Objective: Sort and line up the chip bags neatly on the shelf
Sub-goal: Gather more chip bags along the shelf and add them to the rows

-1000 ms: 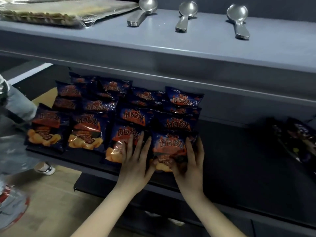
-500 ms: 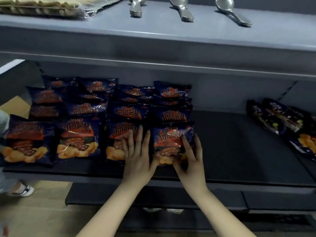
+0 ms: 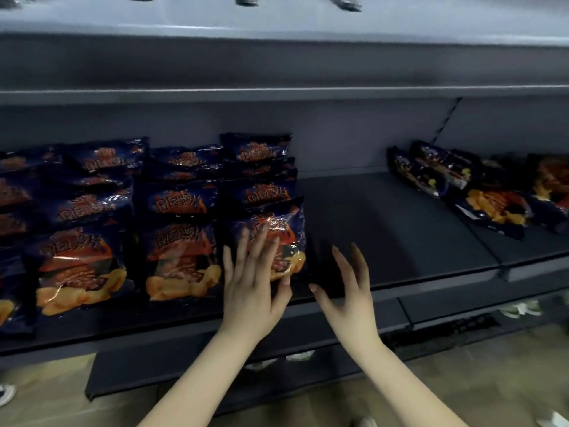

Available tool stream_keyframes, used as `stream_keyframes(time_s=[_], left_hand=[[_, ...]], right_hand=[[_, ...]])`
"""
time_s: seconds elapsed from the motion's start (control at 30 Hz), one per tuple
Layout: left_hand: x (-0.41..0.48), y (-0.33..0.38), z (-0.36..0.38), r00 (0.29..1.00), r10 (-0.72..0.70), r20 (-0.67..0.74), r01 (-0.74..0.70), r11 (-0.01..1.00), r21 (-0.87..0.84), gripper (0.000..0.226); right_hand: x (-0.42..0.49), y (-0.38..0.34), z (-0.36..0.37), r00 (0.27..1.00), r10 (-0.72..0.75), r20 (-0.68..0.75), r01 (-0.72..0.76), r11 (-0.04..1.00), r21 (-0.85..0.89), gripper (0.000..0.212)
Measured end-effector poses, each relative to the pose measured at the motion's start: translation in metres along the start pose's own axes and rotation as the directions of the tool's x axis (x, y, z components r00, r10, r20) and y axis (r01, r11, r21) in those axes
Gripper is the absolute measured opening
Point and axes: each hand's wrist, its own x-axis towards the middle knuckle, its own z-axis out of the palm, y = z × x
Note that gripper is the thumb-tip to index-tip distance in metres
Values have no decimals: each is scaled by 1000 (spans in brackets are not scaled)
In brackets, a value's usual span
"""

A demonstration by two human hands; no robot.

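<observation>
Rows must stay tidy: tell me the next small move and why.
Probably reach the right hand to the loose bags at far right: the left hand rests flat on the front bag, the right is free, and those bags lie jumbled.

Our right hand [image 3: 348, 291] is now off the front bag [image 3: 286, 223], fingers spread over the shelf [image 3: 400, 229] just beside it; a second ago it pressed the bag's right edge. Our left hand [image 3: 252, 285] shifts right and lies flat on that bag. Our view swings right, showing more of the loose bags [image 3: 492, 204].
</observation>
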Motion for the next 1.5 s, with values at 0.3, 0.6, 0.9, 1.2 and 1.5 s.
stream_keyframes(time_s=[0.3,0.6,0.9,1.2,1.5], left_hand=[[38,70,50,954,235,186,-223,971,-82,60],[87,143,117,940,235,249,-218,971,-94,61],[132,220,195,897,245,369,-176,961,-211,67],[168,280,262,818,278,503,-325,946,7,87],[179,312,286,810,258,527,-356,930,93,80]], right_hand=[[15,40,-66,989,-30,-145,8,988,-152,68],[58,111,-142,985,-6,-174,-26,984,-177,62],[104,183,-229,980,18,-197,-58,979,-198,60],[108,247,-281,981,191,-16,-187,935,-301,73],[89,269,-310,959,213,188,-145,935,-323,69]])
